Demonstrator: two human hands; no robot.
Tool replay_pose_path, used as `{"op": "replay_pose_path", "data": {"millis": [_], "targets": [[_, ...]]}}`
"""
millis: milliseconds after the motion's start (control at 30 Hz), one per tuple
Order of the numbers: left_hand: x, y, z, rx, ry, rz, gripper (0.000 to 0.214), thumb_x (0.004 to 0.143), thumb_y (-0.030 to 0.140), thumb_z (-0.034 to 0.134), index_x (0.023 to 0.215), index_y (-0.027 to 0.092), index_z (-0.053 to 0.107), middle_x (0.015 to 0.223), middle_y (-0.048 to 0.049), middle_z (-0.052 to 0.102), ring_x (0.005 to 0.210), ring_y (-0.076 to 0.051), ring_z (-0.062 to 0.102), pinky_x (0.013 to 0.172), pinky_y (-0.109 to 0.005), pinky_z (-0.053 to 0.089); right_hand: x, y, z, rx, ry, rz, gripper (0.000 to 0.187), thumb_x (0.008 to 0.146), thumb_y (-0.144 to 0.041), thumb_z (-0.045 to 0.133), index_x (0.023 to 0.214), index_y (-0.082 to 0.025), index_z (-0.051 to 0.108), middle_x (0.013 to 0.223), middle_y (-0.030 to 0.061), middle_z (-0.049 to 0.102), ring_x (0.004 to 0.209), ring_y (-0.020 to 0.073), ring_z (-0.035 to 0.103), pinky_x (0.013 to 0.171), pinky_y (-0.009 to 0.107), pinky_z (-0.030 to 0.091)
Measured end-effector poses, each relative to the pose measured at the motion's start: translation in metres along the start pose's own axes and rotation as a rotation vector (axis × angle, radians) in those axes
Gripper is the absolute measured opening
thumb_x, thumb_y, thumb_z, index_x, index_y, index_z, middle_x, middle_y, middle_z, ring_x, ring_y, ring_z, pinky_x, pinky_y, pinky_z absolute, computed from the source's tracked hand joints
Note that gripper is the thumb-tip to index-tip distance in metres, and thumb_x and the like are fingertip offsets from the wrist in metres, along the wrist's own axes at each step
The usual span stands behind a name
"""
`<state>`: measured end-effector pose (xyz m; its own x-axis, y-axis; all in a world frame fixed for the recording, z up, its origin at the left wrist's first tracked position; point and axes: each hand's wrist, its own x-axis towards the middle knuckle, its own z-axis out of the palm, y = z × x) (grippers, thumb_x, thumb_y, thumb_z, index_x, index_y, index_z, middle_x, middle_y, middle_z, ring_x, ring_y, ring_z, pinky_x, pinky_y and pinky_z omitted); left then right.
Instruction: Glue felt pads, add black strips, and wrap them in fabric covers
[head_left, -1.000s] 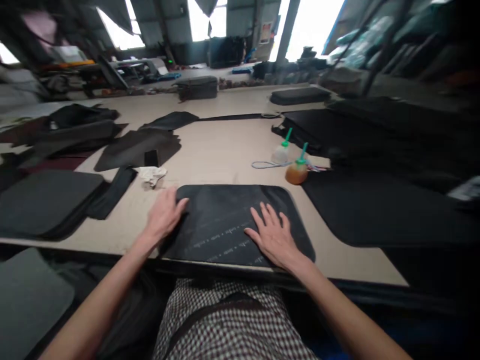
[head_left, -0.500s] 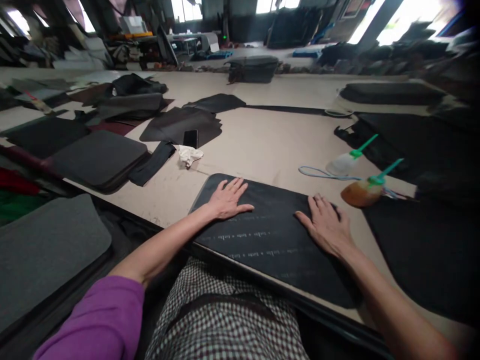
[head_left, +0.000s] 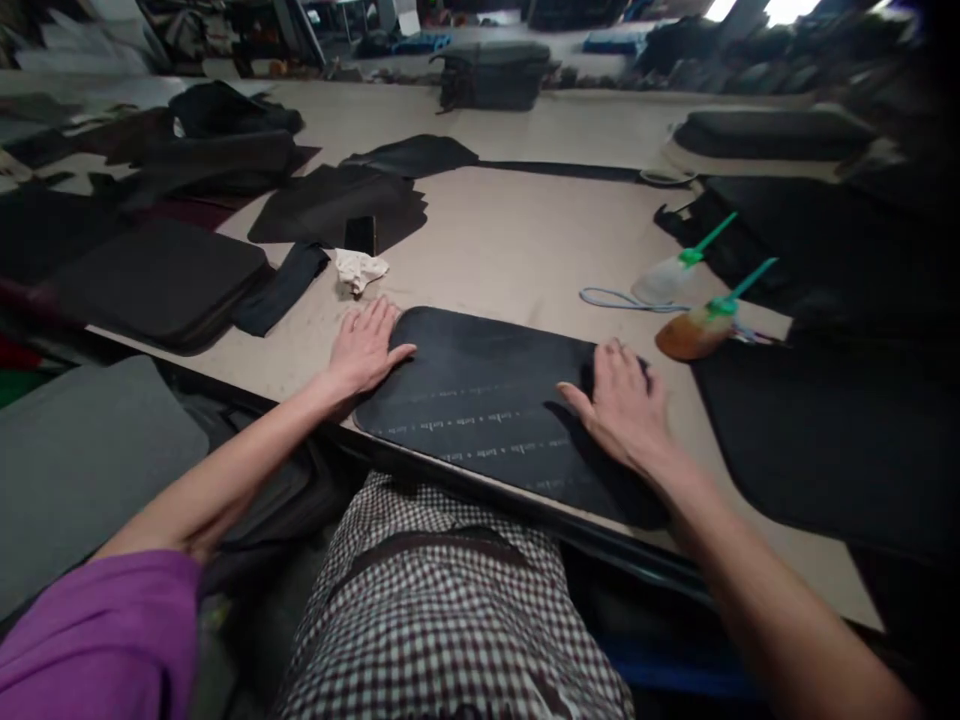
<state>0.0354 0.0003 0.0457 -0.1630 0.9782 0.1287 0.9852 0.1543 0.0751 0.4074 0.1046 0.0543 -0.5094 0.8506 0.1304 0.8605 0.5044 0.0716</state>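
Note:
A dark sheet point(head_left: 480, 400) with rounded corners and rows of pale printed lettering lies flat along the front edge of the table. My left hand point(head_left: 366, 348) rests at its upper left edge, fingers stretched onto the tabletop and thumb reaching over the sheet. Over the right part of the sheet is my right hand point(head_left: 626, 405), its thumb spread away from the fingers and casting a shadow. Whether its palm presses down cannot be told. Neither hand grips anything.
Two squeeze bottles, one whitish point(head_left: 664, 280) and one amber point(head_left: 690, 330), stand right, beside a cord loop point(head_left: 622, 300). A crumpled white cloth point(head_left: 360, 270) and a phone point(head_left: 361, 235) lie left. Dark panels point(head_left: 165, 280) are stacked farther left; more dark material point(head_left: 840, 440) lies right.
My left hand has slid from on top of the sheet to its left edge. My right hand stays over the right part. The view has tilted downward.

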Motion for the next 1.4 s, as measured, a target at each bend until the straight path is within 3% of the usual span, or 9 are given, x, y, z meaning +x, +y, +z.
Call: {"op": "replay_pose_path", "data": {"millis": [133, 233, 333, 567, 700, 900, 1033, 1233, 1400], "targets": [[-0.027, 0.054, -0.001, -0.07, -0.006, 0.243, 0.084, 0.102, 0.068, 0.019, 0.163, 0.01, 0.026, 0.171, -0.0141, 0.019, 0.159, -0.024, 0.016, 0.127, -0.042, 0.013, -0.024, -0.064, -0.004, 0.105, 0.038, -0.212, 0.081, 0.105, -0.062, 0.023, 0.16, -0.003, 0.027, 0.165, 0.024, 0.028, 0.155, 0.0334, 0.022, 0.122, 0.057, 0.016], [-0.04, 0.073, 0.007, -0.093, -0.051, 0.317, 0.081, 0.101, 0.069, 0.025, 0.161, 0.014, 0.032, 0.17, -0.0129, 0.023, 0.158, -0.024, 0.018, 0.127, -0.041, 0.012, -0.032, -0.081, 0.004, 0.14, 0.032, -0.224, 0.079, 0.105, -0.062, 0.024, 0.159, -0.006, 0.031, 0.164, 0.0229, 0.03, 0.154, 0.0329, 0.025, 0.122, 0.056, 0.017], [-0.044, 0.056, 0.014, -0.066, -0.057, 0.254, 0.081, 0.101, 0.069, 0.028, 0.161, 0.015, 0.032, 0.17, -0.0127, 0.022, 0.158, -0.024, 0.018, 0.127, -0.043, 0.014, -0.038, -0.068, 0.007, 0.114, 0.017, -0.192, 0.079, 0.105, -0.064, 0.024, 0.16, -0.008, 0.031, 0.165, 0.0209, 0.029, 0.154, 0.0312, 0.025, 0.123, 0.055, 0.017], [-0.05, -0.012, 0.014, -0.002, -0.062, 0.122, 0.073, 0.104, 0.061, 0.029, 0.16, 0.015, 0.035, 0.169, -0.0134, 0.026, 0.156, -0.029, 0.024, 0.122, -0.05, 0.026, -0.038, -0.004, 0.014, -0.019, 0.006, -0.143, 0.074, 0.106, -0.059, 0.024, 0.157, -0.007, 0.035, 0.165, 0.0204, 0.03, 0.154, 0.0298, 0.025, 0.121, 0.053, 0.023], [-0.018, -0.03, 0.006, -0.04, 0.007, 0.164, 0.065, 0.105, 0.056, 0.032, 0.152, 0.012, 0.046, 0.161, -0.0169, 0.042, 0.152, -0.031, 0.033, 0.121, -0.049, 0.029, -0.003, 0.046, 0.012, -0.025, 0.002, -0.106, 0.07, 0.105, -0.056, 0.031, 0.153, -0.006, 0.04, 0.161, 0.0234, 0.037, 0.149, 0.0344, 0.034, 0.114, 0.052, 0.037], [0.076, -0.02, -0.006, -0.164, -0.013, 0.283, 0.066, 0.097, 0.06, 0.051, 0.143, 0.013, 0.053, 0.141, -0.0171, 0.061, 0.132, -0.031, 0.053, 0.111, -0.041, 0.04, 0.061, 0.099, -0.002, 0.041, -0.169, 0.001, 0.061, 0.094, -0.056, 0.059, 0.141, -0.018, 0.055, 0.136, 0.0161, 0.062, 0.118, 0.0322, 0.061, 0.094, 0.042, 0.051], [0.117, -0.012, -0.003, -0.068, -0.185, 0.331, 0.065, 0.086, 0.066, 0.064, 0.131, 0.019, 0.063, 0.126, -0.0145, 0.067, 0.119, -0.032, 0.059, 0.099, -0.039, 0.043, 0.083, 0.111, -0.003, 0.095, -0.246, 0.004, 0.055, 0.083, -0.055, 0.073, 0.125, -0.02, 0.066, 0.126, 0.0126, 0.066, 0.113, 0.0296, 0.062, 0.09, 0.037, 0.051], [0.143, -0.008, -0.009, -0.103, -0.368, 0.281, 0.061, 0.066, 0.065, 0.079, 0.106, 0.02, 0.07, 0.106, -0.0091, 0.07, 0.1, -0.028, 0.062, 0.079, -0.031, 0.043, 0.103, 0.108, -0.011, 0.267, -0.394, 0.153, 0.052, 0.063, -0.049, 0.089, 0.101, -0.019, 0.069, 0.102, 0.0097, 0.073, 0.096, 0.0295, 0.067, 0.074, 0.031, 0.048], [0.147, -0.005, -0.014, -0.324, -0.524, 0.192, 0.056, 0.058, 0.066, 0.08, 0.087, 0.019, 0.07, 0.086, -0.0045, 0.071, 0.082, -0.024, 0.062, 0.068, -0.028, 0.042, 0.09, 0.105, -0.015, 0.482, -0.281, 0.294, 0.053, 0.058, -0.045, 0.092, 0.099, -0.019, 0.069, 0.105, 0.0104, 0.072, 0.103, 0.0306, 0.064, 0.078, 0.031, 0.048]]}}
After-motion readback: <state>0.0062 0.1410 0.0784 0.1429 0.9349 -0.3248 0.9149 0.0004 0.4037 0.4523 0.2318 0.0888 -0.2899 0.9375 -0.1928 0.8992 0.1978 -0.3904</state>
